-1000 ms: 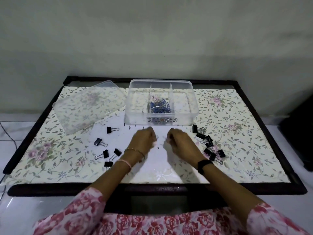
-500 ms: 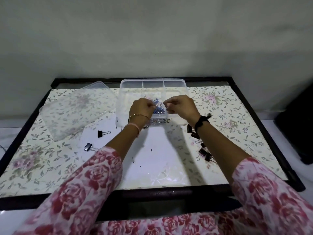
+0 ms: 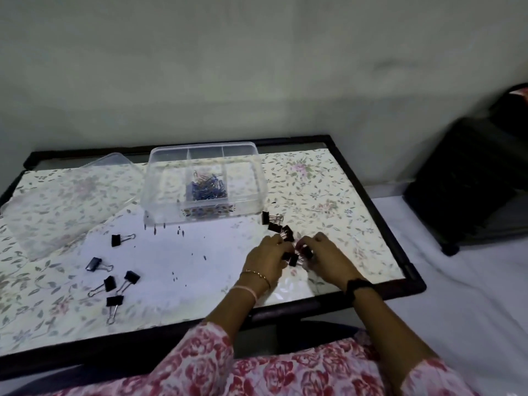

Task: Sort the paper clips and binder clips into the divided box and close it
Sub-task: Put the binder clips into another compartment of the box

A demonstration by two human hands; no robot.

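A clear, rectangular plastic divided box stands open toward the back of a black-framed desk covered with a glossy, floral-printed sheet, its interior split by thin transparent partitions. The middle compartment holds a tangled heap of blue wire paper clips; the compartments to either side look bare. The box's frosted, flat plastic lid lies just left of it, tilted with its far edge raised. Five black folded-metal binder clips with silver wire handles are scattered on the near left of the desk, well apart from the box. To the right of the box, a second cluster of black binder clips trails toward the person's hands. The left hand, with a thin gold bangle and a pink band at the wrist, and the right hand, with a black wrist strap, meet over this cluster, the fingers of both curled in and closed around several of the black clips. Pink rose-patterned sleeves fill the foreground.
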